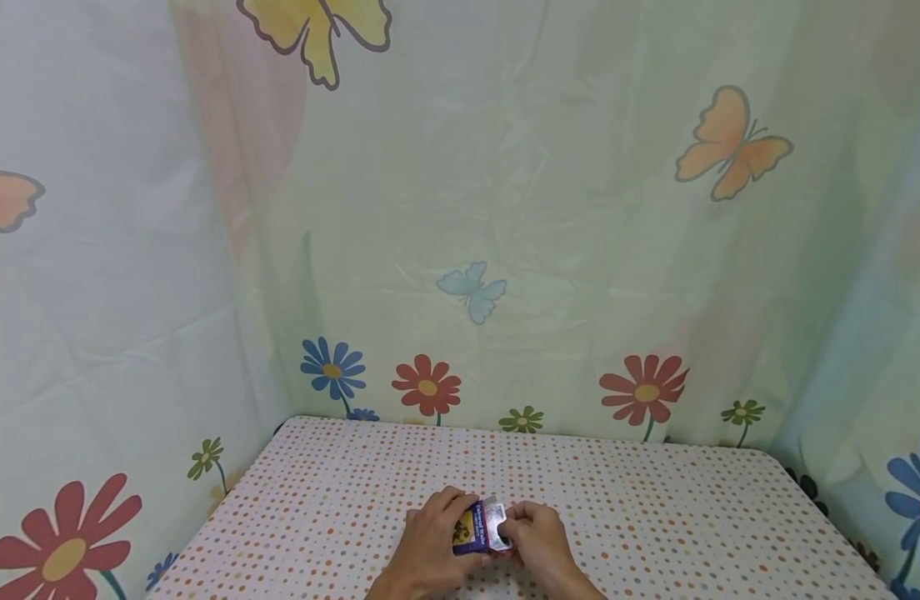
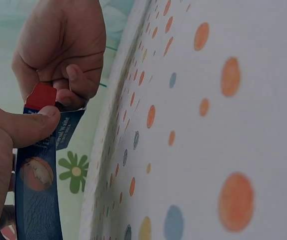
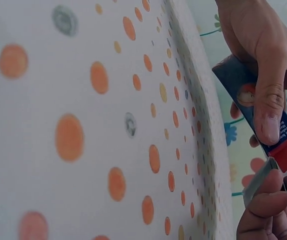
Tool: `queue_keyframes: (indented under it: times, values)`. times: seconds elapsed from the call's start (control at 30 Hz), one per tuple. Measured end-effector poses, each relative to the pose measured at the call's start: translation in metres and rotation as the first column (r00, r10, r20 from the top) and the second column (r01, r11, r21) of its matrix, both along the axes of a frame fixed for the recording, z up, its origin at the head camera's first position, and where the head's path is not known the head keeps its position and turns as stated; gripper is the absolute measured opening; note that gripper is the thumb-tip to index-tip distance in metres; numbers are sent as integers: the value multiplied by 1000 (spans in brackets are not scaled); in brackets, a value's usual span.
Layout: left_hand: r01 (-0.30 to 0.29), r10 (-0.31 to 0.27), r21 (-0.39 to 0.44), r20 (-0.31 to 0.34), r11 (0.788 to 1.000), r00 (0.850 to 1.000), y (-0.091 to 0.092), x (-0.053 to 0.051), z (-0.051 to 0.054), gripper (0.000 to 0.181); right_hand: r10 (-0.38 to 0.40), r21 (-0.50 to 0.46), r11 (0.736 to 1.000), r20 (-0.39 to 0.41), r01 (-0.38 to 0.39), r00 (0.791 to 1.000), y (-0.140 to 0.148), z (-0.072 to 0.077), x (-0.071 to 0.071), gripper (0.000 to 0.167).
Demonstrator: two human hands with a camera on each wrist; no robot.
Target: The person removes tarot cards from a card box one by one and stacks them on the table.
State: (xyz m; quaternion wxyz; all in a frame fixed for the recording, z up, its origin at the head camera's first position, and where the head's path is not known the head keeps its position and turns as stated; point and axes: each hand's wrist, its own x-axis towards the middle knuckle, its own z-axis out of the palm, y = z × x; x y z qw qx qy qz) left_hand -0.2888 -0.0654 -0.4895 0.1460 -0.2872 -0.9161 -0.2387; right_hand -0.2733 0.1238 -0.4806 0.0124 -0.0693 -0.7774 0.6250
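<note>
A small dark blue card box (image 1: 467,532) with a yellow picture is gripped by the left hand (image 1: 432,542), its thumb along the narrow side of the box (image 2: 37,200) in the left wrist view. The box's end facing the right hand is open, with a red side flap (image 2: 41,97) standing out. Curled fingers of the right hand (image 1: 541,542) are at that end, pinching the lid flap (image 3: 258,184), as the right wrist view shows. What lies inside the box is hidden.
The table (image 1: 340,500) has a white cloth with coloured dots. Behind it and at both sides hang pale curtains (image 1: 565,250) printed with butterflies and flowers.
</note>
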Motion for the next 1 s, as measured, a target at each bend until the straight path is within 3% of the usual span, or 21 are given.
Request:
queue_keyframes:
  times: [0.27,0.6,1.0]
  values:
    - [-1,1,7,-33,1000,999,-1,0,-1,66,-40,-60,997,-14,39,999,3,-2,-2,21]
    - [-17,17,-3,-40,1000,999,-2,0,-1,64,-94,-89,991,44,98,995,5,-3,-3,22]
    - [-41,40,1,-81,999,996,-2,-1,-1,63,-175,-77,982,5,175,985,1,-3,-7,24]
